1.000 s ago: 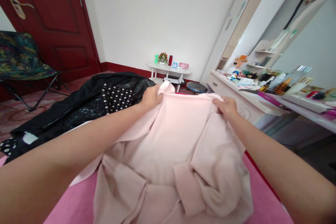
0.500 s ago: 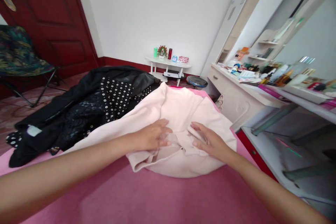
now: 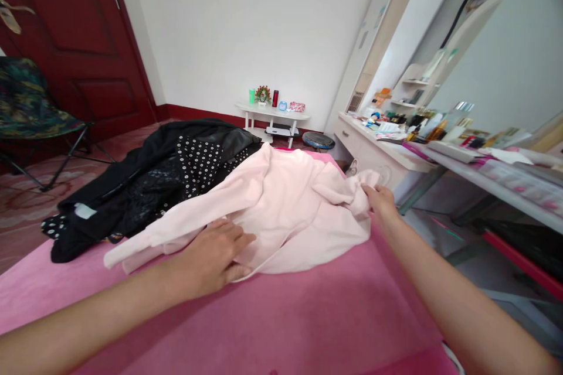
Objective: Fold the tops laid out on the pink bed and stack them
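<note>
A pale pink long-sleeved top (image 3: 290,205) lies spread on a pink cover (image 3: 281,322), one sleeve stretching to the left. My left hand (image 3: 220,255) rests on the near left edge of the top, its fingers stretched out and its thumb apart, close to the hem. At the right side, my right hand (image 3: 380,198) pinches a bunched part of the top, which is lifted and gathered there. The fabric partly hides the fingertips of that hand.
Dark clothes (image 3: 132,187), some with white dots, are piled behind the left sleeve. A dressing table (image 3: 396,155) crowded with bottles stands to the right. Against the far wall are a small white table (image 3: 272,113) and a round stool (image 3: 318,140). A folding chair (image 3: 39,117) stands left.
My right hand has moved right and away from the middle, drawing up the top's right side. My left hand has slid left and nearer. The view has turned slightly right.
</note>
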### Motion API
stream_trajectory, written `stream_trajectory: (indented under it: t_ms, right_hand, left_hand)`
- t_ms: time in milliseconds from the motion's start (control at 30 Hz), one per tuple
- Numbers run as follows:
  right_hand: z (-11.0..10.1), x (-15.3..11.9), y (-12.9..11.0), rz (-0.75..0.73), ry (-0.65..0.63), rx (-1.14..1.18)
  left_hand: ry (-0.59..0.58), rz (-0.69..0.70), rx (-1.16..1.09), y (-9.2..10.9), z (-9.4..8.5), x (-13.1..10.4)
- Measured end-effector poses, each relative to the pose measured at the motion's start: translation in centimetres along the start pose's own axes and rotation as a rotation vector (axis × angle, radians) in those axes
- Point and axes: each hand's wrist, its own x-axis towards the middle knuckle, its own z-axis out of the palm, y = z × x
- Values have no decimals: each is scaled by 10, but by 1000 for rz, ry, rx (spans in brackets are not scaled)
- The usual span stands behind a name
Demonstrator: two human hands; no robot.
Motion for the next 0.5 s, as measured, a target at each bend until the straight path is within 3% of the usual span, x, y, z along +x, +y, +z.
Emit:
stream_trajectory:
  t_ms: [100,233,367,500]
  right_hand:
    - [11,3,-14,61,61,153]
    - [30,-22,-43,-195,-58,282]
    - [38,-59,-51,-490,-327,-71]
    - [41,-75,-35,-593,-592,-313]
  left_hand:
    - [-29,22,2,4,-7,-17]
    - [-46,4,53,5,-6,-31]
    - [-48,-25,77,-4,-1,-36]
    - [-37,-49,125,-21,6,-39]
